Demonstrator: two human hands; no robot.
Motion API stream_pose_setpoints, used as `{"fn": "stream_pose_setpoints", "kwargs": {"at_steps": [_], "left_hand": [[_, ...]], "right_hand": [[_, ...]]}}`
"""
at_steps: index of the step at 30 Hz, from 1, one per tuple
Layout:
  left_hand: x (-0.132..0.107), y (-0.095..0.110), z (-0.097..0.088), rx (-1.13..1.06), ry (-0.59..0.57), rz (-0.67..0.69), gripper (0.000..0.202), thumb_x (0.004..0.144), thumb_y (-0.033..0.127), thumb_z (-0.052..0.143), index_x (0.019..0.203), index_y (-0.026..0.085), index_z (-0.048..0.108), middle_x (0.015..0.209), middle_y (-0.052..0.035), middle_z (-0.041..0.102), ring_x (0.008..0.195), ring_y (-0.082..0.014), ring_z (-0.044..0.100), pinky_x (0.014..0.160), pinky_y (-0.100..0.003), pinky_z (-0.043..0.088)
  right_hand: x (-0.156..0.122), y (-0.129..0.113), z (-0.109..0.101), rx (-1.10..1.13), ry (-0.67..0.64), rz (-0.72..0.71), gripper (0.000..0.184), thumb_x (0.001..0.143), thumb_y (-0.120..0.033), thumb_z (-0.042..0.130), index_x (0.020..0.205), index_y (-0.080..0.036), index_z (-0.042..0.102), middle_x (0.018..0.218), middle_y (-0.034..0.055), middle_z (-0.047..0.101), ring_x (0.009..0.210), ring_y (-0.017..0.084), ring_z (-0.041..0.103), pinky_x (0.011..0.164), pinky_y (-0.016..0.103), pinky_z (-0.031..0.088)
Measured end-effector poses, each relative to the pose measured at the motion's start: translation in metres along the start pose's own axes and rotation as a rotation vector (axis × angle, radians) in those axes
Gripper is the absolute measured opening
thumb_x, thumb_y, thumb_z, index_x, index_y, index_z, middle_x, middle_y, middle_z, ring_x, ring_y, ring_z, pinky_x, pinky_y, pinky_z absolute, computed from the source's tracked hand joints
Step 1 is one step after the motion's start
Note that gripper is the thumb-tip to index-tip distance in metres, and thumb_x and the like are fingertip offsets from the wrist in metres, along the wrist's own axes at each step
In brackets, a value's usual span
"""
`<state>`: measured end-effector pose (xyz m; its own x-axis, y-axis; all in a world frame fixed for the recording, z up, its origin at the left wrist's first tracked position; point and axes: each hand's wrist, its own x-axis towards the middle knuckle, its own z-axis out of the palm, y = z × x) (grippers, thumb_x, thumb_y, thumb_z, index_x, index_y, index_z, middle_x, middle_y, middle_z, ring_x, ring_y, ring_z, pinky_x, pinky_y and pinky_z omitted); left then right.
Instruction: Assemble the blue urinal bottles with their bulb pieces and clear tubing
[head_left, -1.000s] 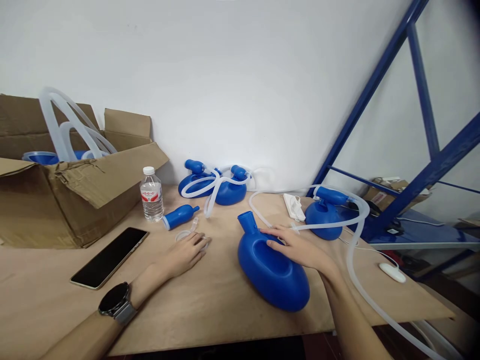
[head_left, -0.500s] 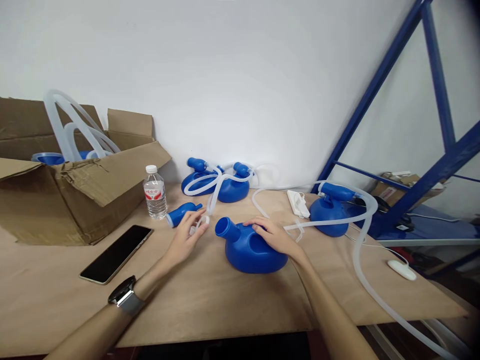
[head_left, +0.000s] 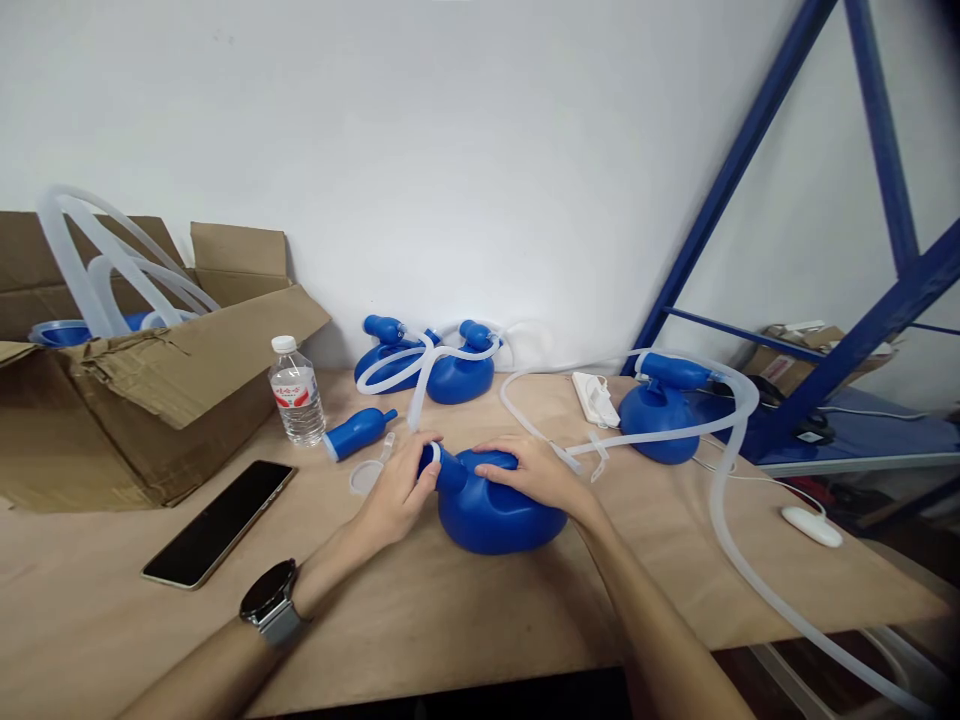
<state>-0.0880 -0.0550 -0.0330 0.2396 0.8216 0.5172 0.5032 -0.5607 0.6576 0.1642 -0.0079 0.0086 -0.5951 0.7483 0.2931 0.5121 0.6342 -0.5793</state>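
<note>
A round blue urinal bottle (head_left: pixel 501 515) with a slanted neck stands on the table in front of me. My right hand (head_left: pixel 529 470) grips its top around the handle, thumb toward the neck. My left hand (head_left: pixel 401 490) is closed around the bottle's mouth, pinching a thin white ring (head_left: pixel 435 454) against its rim. The fingers partly hide the ring and the opening. Left of that hand, a translucent cap (head_left: pixel 366 477) with a strap lies flat on the table. Beyond it lies a blue tapered urinal funnel (head_left: pixel 358 433).
Blue bottles with hoses (head_left: pixel 461 378) stand against the wall; another bottle (head_left: pixel 658 425) is at right, its hose (head_left: pixel 720 500) running over the edge. At left are a cardboard box (head_left: pixel 217 380), a water bottle (head_left: pixel 298 395) and a phone (head_left: pixel 221 522). A blue rack (head_left: pixel 742 130) stands right.
My left hand has moved right with the white ring, from beside the funnel to the bottle's mouth. The translucent cap is now uncovered. My right hand stays on the bottle.
</note>
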Motion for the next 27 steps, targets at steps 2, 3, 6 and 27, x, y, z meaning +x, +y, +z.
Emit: {"fn": "stream_pose_setpoints", "kwargs": {"at_steps": [2, 3, 6, 27], "left_hand": [[-0.002, -0.003, 0.004, 0.004, 0.041, -0.004, 0.04, 0.105, 0.042, 0.036, 0.135, 0.019, 0.051, 0.13, -0.0145, 0.064, 0.118, -0.0297, 0.062, 0.103, -0.047, 0.047], [-0.003, -0.003, 0.005, 0.01, 0.04, -0.006, 0.04, 0.105, 0.041, 0.036, 0.136, 0.02, 0.051, 0.132, -0.0146, 0.064, 0.12, -0.03, 0.061, 0.104, -0.048, 0.047], [-0.002, -0.001, 0.005, 0.048, 0.0, -0.011, 0.041, 0.102, 0.041, 0.044, 0.137, 0.02, 0.051, 0.14, -0.0153, 0.061, 0.127, -0.0317, 0.059, 0.108, -0.05, 0.046], [0.005, -0.008, 0.003, 0.107, -0.045, 0.196, 0.048, 0.099, 0.032, 0.058, 0.145, 0.024, 0.05, 0.164, -0.0165, 0.04, 0.15, -0.0337, 0.04, 0.121, -0.056, 0.037]], "right_hand": [[0.0, -0.002, 0.0, 0.01, 0.01, 0.012, 0.034, 0.094, -0.049, 0.069, 0.119, -0.027, 0.078, 0.123, 0.0035, 0.077, 0.116, 0.027, 0.07, 0.106, 0.039, 0.05], [0.0, -0.003, 0.0, 0.015, 0.009, 0.015, 0.035, 0.094, -0.049, 0.069, 0.119, -0.027, 0.078, 0.123, 0.0035, 0.077, 0.117, 0.027, 0.07, 0.106, 0.039, 0.05], [0.0, -0.006, -0.002, 0.022, -0.013, 0.016, 0.036, 0.094, -0.05, 0.068, 0.121, -0.028, 0.077, 0.124, 0.0029, 0.077, 0.117, 0.027, 0.07, 0.106, 0.038, 0.05], [0.004, -0.005, -0.001, 0.036, -0.05, -0.026, 0.035, 0.097, -0.048, 0.065, 0.124, -0.028, 0.076, 0.128, 0.0024, 0.076, 0.122, 0.026, 0.068, 0.108, 0.038, 0.049]]}}
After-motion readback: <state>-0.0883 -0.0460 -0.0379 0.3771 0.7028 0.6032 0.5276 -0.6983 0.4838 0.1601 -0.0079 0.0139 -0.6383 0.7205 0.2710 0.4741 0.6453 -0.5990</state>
